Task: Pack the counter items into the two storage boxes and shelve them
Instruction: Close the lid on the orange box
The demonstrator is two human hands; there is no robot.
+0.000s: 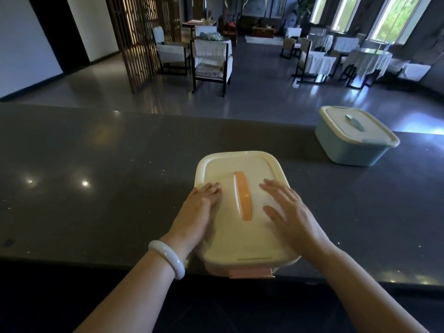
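Note:
A cream storage box (240, 164) with an orange handle (243, 195) on its lid sits at the near edge of the dark counter (96, 176). An orange latch (251, 272) shows at its front. My left hand (197, 210) rests flat on the lid, left of the handle. My right hand (290, 210) lies flat on the lid to the right of the handle, fingers spread. A second box (353, 140), pale blue with a cream lid and a blue handle, stands shut at the counter's far right.
Beyond the counter lies a dim dining room with chairs (211, 61) and cloth-covered tables (365, 61). A wooden lattice screen (139, 39) stands at the left. A white bangle (168, 258) circles my left wrist.

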